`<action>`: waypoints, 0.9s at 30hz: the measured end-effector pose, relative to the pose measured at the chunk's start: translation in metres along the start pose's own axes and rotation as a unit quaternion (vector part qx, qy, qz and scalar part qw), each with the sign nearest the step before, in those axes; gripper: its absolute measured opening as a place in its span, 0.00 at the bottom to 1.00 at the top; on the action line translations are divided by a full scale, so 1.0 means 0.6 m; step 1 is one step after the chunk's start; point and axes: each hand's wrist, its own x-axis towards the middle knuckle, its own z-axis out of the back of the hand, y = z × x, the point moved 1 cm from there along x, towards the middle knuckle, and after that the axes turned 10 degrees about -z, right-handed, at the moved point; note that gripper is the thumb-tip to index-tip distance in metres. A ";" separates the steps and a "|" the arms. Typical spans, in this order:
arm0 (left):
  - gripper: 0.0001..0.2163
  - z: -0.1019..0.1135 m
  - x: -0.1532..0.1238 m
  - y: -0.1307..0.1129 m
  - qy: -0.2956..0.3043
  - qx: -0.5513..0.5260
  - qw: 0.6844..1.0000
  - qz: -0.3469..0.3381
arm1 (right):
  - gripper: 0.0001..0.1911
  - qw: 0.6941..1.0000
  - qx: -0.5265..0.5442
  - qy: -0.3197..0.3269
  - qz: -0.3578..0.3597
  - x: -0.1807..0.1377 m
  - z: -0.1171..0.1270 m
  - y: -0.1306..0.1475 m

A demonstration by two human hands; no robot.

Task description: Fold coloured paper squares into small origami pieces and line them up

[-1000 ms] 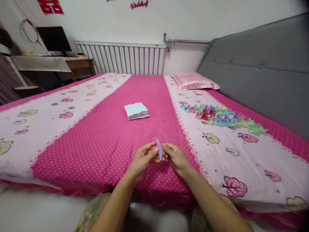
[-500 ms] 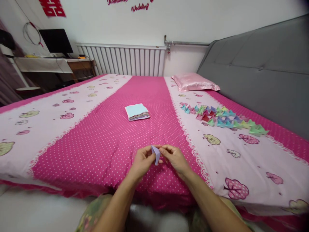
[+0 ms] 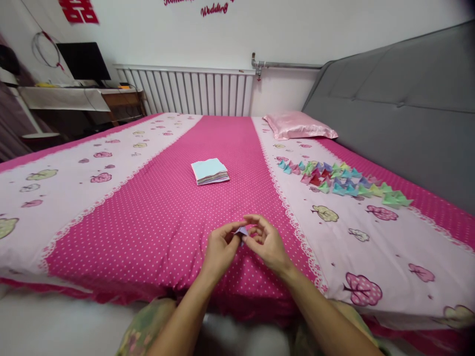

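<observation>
Between my hands, over the near edge of the bed, is a small folded piece of purple paper [image 3: 242, 231]. My left hand [image 3: 221, 247] pinches its left side between thumb and fingers. The thumb of my right hand [image 3: 267, 245] presses at its right side, while the index finger arches above it; fingers partly hide the paper. Farther off on the pink dotted strip lies a stack of square paper sheets [image 3: 210, 170], pale blue on top. To the right sit several folded paper boats [image 3: 345, 183] in green, blue, pink, red, purple and yellow, grouped in rows.
The bed's pink cover [image 3: 178, 217] spreads out before me. A pink pillow [image 3: 299, 125] lies near the grey headboard [image 3: 401, 94]. Behind the bed are a white radiator [image 3: 193, 91] and, at the left, a desk [image 3: 74, 100] with a monitor [image 3: 84, 62].
The purple paper has been turned, so less of it shows between my fingers. My right index finger has lifted and curved over it. The stack and boats stay put.
</observation>
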 end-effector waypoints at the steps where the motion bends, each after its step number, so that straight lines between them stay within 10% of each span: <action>1: 0.12 -0.002 0.001 -0.004 0.002 -0.025 1.000 0.006 | 0.20 1.000 0.002 -0.009 0.009 0.001 0.001 0.001; 27: 0.29 0.010 0.005 -0.023 -0.045 -0.187 0.975 0.113 | 0.14 0.976 -0.168 -0.005 0.139 -0.003 0.015 0.020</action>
